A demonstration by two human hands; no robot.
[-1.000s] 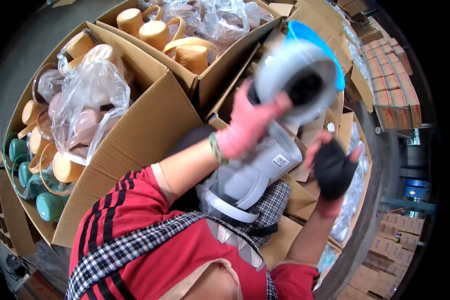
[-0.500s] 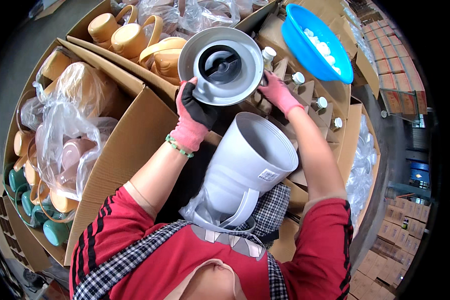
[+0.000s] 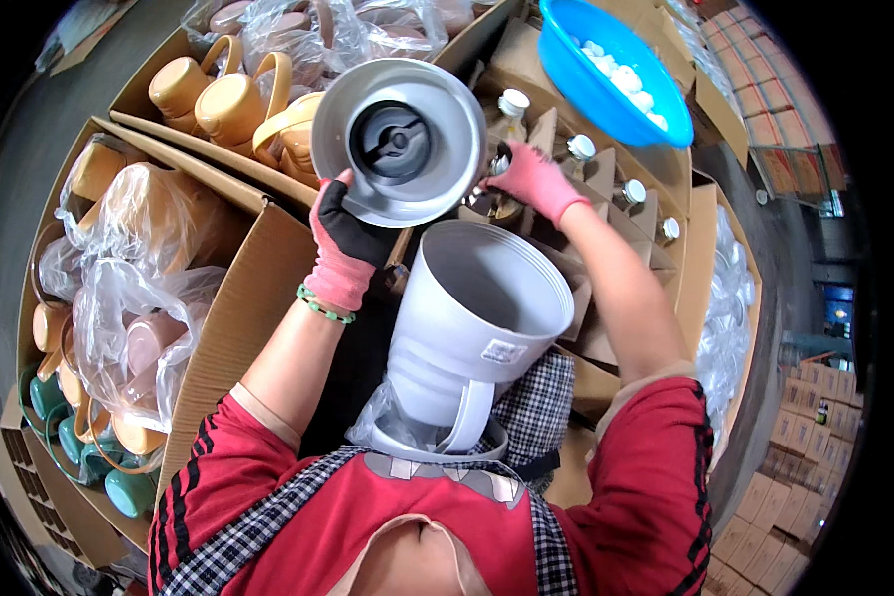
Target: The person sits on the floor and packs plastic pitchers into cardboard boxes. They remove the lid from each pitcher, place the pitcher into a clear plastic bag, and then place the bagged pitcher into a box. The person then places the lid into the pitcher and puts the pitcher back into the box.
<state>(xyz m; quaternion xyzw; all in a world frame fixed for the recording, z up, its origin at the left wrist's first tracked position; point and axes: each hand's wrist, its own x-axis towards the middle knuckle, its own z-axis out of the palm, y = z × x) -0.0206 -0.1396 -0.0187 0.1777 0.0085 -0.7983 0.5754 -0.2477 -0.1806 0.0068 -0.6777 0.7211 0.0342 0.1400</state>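
Cardboard cartons around; left hand gripping grey lid, right hand pinching bottle.

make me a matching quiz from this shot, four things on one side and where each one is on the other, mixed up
Things:
1. grey lid
2. grey jug
3. blue bowl
4. tan mugs

Places:
A. in the person's lap, mouth facing up
B. upper right, with small white pieces inside
C. held up in the left hand
D. in a cardboard box at upper left

Pairs: 1-C, 2-A, 3-B, 4-D
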